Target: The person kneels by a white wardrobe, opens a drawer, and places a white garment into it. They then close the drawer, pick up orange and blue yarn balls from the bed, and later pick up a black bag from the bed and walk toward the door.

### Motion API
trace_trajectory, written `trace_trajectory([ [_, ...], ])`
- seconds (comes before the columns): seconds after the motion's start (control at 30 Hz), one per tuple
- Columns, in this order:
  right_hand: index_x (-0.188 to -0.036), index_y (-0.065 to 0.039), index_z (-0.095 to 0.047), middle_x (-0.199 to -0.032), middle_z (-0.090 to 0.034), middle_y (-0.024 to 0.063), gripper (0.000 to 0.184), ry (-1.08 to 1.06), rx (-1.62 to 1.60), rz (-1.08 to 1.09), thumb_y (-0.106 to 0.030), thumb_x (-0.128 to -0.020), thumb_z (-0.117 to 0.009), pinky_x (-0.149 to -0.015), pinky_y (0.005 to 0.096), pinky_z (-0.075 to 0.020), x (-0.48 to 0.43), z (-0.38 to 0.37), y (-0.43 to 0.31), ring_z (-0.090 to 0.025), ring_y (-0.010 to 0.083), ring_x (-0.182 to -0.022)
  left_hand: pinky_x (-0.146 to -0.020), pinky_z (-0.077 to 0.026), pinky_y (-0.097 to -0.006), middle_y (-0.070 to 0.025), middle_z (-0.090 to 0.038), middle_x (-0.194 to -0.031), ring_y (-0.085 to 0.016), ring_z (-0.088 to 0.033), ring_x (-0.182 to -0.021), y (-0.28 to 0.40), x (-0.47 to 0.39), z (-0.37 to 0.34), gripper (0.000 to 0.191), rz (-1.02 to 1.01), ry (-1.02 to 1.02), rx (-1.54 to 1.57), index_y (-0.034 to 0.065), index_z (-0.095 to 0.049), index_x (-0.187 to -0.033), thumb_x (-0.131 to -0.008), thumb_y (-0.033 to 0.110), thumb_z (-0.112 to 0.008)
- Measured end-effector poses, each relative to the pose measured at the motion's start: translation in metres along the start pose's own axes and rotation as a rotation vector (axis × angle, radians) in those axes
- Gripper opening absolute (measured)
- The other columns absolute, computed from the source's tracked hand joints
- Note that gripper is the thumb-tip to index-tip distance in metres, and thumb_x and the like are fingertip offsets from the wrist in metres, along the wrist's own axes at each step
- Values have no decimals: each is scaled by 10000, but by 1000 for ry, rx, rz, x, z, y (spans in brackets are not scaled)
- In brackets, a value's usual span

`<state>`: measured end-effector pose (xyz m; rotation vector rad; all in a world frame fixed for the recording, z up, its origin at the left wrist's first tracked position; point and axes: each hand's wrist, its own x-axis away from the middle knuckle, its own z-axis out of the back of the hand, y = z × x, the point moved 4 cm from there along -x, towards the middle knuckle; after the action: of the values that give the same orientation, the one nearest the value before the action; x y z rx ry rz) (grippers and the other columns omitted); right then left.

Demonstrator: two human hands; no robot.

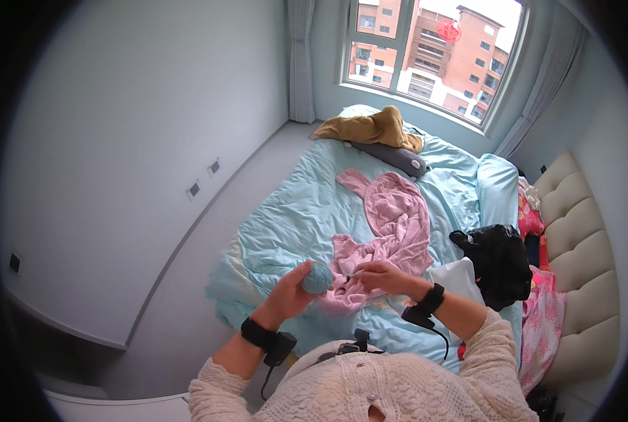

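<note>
My left hand (295, 291) holds a ball of blue yarn (317, 279) at the lower middle of the view. To its right, my right hand (381, 278) is pinched on a loose strand of yarn (352, 272), with a small loop standing up near the fingertips. Both hands are above the bed, in front of my body. Behind and below them, a pink plush garment (398, 211) lies crumpled over the light blue quilt (287, 211). Each wrist wears a black strap with a small device and cable.
On the bed's right are a black plastic bag (498, 264) and a white bag (459, 279), near the padded headboard (577, 253). A grey plush toy (390, 157) and a brown cloth (372, 129) lie at the far end. A wall (150, 132) stands left.
</note>
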<state>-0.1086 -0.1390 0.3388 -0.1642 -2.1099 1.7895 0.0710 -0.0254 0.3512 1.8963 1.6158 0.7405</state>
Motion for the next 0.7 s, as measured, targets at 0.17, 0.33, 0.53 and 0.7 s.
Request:
trace_trajectory([
  [0.17,-1108,-36,-547,-904,-567,38,257,105,323,-109,-201,-914,-520,-749,285,-461,5,48,26,-553,153,-835,-799,-456,-338,-148,-576,-1061,-263,-564,-945,9,7,11,402,-34,39,233,-17,-491,-1143,-915,312,-454],
  [0.33,-1288,-64,-384,-1318,-388,105,530,97,717,253,-121,-822,-630,-921,337,-406,4,11,2,-430,194,-1173,-898,-406,-320,-124,-567,-1088,-224,-547,-993,1,1,-12,416,37,-158,189,-43,-467,-1167,-841,201,-549],
  [0.53,-1212,-64,-410,-1034,-541,57,353,-6,209,142,-118,-884,-526,-766,314,-454,-12,-43,-7,-541,174,-957,-914,-396,-295,-73,-570,-1075,-153,-538,-1003,-3,-9,-19,449,-30,-101,2,-33,-438,-1216,-817,105,-592],
  [0.7,-1010,-31,-514,-806,-576,101,162,97,810,516,-89,-859,-496,-619,347,-459,-2,-65,-27,-586,238,-724,-836,-440,-252,-55,-565,-1043,-106,-547,-916,5,-9,-7,484,-212,86,-344,-1,-438,-1244,-807,83,-628],
])
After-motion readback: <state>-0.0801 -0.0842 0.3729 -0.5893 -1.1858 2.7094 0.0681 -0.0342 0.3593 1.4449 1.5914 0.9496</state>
